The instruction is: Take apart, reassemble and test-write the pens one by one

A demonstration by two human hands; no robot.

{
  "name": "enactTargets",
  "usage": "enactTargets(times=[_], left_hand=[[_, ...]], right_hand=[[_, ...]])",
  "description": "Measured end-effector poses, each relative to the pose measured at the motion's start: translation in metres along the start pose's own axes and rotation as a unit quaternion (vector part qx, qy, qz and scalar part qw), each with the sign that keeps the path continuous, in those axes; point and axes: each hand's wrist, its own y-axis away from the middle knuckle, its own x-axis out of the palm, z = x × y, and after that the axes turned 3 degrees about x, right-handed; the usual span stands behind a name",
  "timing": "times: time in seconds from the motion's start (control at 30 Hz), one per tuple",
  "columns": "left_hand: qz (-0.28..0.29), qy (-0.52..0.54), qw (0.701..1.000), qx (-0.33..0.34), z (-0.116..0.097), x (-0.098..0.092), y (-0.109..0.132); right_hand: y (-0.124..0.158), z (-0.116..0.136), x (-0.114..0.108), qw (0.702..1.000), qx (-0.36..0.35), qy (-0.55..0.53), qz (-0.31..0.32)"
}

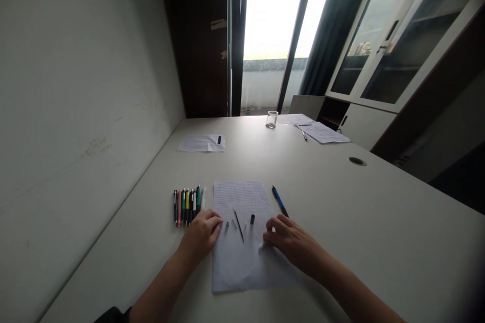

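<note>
A sheet of handwritten paper point(237, 267) lies in front of me. My left hand point(202, 232) rests at its left edge, fingers curled in; what is under them, if anything, is hidden. Over the sheet's right side, my right hand point(286, 236) pinches a small whitish pen part point(262, 246) near the paper. Between the hands lie a thin dark pen refill point(239, 225), a black cap-like piece point(252, 219), a small dark tip point(227, 225), a tiny spring-like piece point(234, 223) and a small pale piece point(245, 224). A blue and black pen point(279, 200) lies beyond my right hand.
Several pens point(187, 206) lie in a row beside my left hand. Farther back are a paper with a black strip point(202, 143), a glass jar point(271, 119), and more papers point(324, 132) with a pen point(304, 135). A round cable hole point(356, 161) sits at right; a wall point(83, 111) borders the left.
</note>
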Motion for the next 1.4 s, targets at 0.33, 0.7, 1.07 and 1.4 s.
enactTargets(times=[0.33, 0.7, 1.07, 1.4], left_hand=[[-0.003, -0.003, 1.000, 0.004, 0.001, 0.000, -0.001], [-0.013, -0.010, 1.000, 0.018, 0.002, 0.002, 0.000], [-0.071, -0.017, 0.997, 0.036, -0.004, -0.004, -0.001], [-0.114, 0.009, 0.989, 0.097, -0.014, -0.010, 0.001]], right_hand=[[-0.002, 0.006, -0.008, 0.994, -0.018, -0.090, -0.053], [0.002, 0.005, -0.009, 0.888, 0.157, -0.343, -0.263], [-0.003, 0.002, 0.000, 0.732, 0.258, -0.565, -0.280], [-0.014, 0.028, 0.001, 0.724, 0.214, -0.625, -0.202]])
